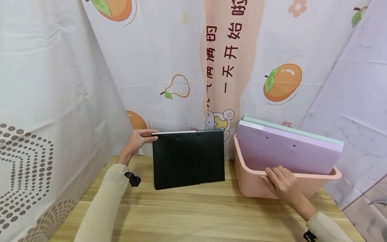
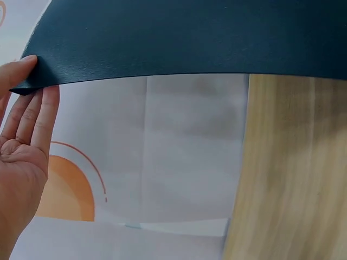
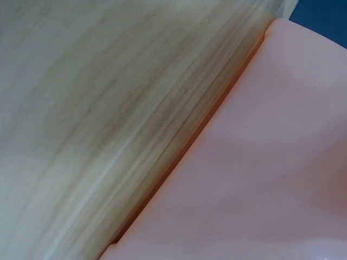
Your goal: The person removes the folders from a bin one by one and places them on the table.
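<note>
My left hand (image 1: pixel 136 141) pinches the upper left corner of a black file folder (image 1: pixel 188 158), thumb on the near side and fingers behind. The folder stands on its long side, broad face toward me, with a white edge along part of its top. In the left wrist view the thumb (image 2: pixel 23 69) presses on the folder's dark cover (image 2: pixel 179 38). At the right, my right hand (image 1: pixel 282 183) grips the front rim of a pink plastic bin (image 1: pixel 251 183), fingers hooked over it. A purple folder (image 1: pixel 281 148) and a mint green folder (image 1: pixel 302 130) lean inside the bin.
The wooden table (image 1: pixel 181 215) carries the bin and runs back to a printed cloth (image 1: pixel 145 50) hanging behind. Another cloth (image 1: pixel 60 84) hangs along the left side. The right wrist view shows the bin's outer wall (image 3: pixel 260 151) beside the tabletop.
</note>
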`<move>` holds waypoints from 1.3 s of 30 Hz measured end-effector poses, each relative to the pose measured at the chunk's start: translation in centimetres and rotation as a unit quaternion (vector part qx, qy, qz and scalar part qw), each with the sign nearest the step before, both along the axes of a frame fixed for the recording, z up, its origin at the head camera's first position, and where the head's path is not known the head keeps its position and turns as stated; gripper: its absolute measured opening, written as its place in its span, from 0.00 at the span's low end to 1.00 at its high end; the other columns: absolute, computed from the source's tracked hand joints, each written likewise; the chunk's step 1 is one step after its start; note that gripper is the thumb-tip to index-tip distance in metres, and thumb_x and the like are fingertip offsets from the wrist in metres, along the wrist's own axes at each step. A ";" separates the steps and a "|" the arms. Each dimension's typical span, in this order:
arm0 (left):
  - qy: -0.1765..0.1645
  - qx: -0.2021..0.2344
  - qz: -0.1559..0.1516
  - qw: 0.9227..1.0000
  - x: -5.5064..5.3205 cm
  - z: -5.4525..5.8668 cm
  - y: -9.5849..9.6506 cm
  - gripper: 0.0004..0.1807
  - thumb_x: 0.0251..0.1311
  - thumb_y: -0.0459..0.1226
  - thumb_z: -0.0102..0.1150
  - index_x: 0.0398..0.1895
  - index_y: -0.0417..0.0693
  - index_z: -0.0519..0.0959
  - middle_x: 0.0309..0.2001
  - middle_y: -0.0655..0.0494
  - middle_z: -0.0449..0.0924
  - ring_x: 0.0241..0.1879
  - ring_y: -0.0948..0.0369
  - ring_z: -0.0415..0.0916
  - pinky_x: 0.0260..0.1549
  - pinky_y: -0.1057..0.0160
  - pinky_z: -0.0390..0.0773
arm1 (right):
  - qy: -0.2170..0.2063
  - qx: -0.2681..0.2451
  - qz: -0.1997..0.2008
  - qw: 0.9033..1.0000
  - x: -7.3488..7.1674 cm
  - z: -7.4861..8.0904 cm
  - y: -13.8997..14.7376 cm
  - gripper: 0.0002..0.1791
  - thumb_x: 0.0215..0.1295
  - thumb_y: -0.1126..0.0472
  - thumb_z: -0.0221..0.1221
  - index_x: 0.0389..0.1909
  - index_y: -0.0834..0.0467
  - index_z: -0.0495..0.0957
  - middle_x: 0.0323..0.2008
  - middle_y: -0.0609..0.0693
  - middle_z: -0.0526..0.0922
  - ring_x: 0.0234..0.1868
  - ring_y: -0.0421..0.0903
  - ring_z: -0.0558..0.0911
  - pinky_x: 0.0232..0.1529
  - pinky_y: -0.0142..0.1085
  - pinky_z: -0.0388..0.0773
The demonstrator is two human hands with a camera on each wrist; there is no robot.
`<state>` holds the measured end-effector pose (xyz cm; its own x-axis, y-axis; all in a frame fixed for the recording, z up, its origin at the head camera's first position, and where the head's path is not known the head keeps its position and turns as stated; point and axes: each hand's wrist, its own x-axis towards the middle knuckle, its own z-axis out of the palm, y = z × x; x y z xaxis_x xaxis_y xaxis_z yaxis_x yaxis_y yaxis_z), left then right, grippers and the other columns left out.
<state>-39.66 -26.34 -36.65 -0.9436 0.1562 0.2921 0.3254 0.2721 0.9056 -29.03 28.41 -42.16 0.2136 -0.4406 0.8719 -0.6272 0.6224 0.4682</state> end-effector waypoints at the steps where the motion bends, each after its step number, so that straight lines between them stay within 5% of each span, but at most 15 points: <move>1: -0.001 0.009 -0.001 1.000 0.0 -0.2 0.0 0.24 0.60 0.36 0.73 0.57 0.31 0.81 0.39 0.64 0.90 0.39 0.68 0.86 0.42 0.69 0.85 | 0.000 -0.001 -0.001 1.000 0.0 -0.1 0.0 0.23 0.75 0.56 0.58 0.26 0.71 0.80 0.17 0.58 0.73 0.16 0.53 0.67 0.13 0.42 0.63; 12: -0.007 0.105 -0.025 0.994 -0.4 -1.9 0.2 0.23 0.63 0.28 0.68 0.59 0.24 0.77 0.39 0.65 0.89 0.37 0.68 0.86 0.37 0.67 0.87 | -0.002 -0.003 -0.002 1.000 -0.1 -0.4 0.1 0.23 0.75 0.56 0.58 0.26 0.71 0.80 0.17 0.58 0.74 0.16 0.54 0.68 0.14 0.42 0.63; 20: -0.017 0.080 -0.039 0.996 -0.5 -1.9 0.3 0.25 0.63 0.29 0.68 0.60 0.22 0.75 0.36 0.65 0.88 0.36 0.67 0.86 0.37 0.66 0.87 | -0.007 -0.002 -0.004 1.000 0.0 -0.4 0.1 0.23 0.75 0.56 0.58 0.27 0.72 0.80 0.17 0.59 0.74 0.16 0.54 0.68 0.14 0.42 0.63; 39: -0.045 -0.001 -0.047 0.998 -2.1 -3.0 0.2 0.21 0.59 0.33 0.72 0.56 0.37 0.84 0.47 0.64 0.87 0.43 0.65 0.86 0.44 0.60 0.87 | -0.005 -0.001 -0.004 1.000 -0.1 0.0 0.0 0.23 0.75 0.56 0.57 0.27 0.72 0.80 0.17 0.58 0.74 0.15 0.53 0.66 0.13 0.41 0.60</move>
